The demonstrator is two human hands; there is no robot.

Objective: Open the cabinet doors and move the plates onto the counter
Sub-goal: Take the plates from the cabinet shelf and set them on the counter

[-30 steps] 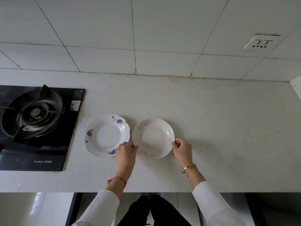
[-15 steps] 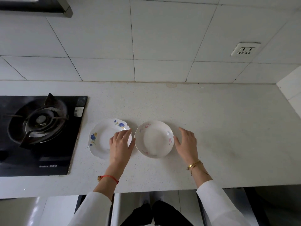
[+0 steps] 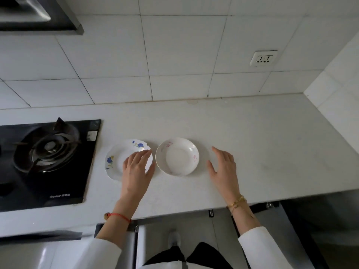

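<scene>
Having let go since a second ago: left hand (image 3: 137, 170) now hovering flat over the scalloped blue-flowered white plate (image 3: 118, 159), right hand (image 3: 223, 169) lying loose, just right of the round pink-flowered white plate (image 3: 177, 156). Sitting side by side, apart, on the speckled white counter (image 3: 252, 142), right of the black gas hob (image 3: 46, 158), beneath white wall tiles (image 3: 174, 55)

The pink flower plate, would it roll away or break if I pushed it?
The pink plate probably would not roll: it lies flat on the counter. It would more likely slide, since its glaze and the counter both look smooth. It looks like stiff china, so it could chip if it hit the blue plate close beside it, or break if it fell off the edge.
</scene>
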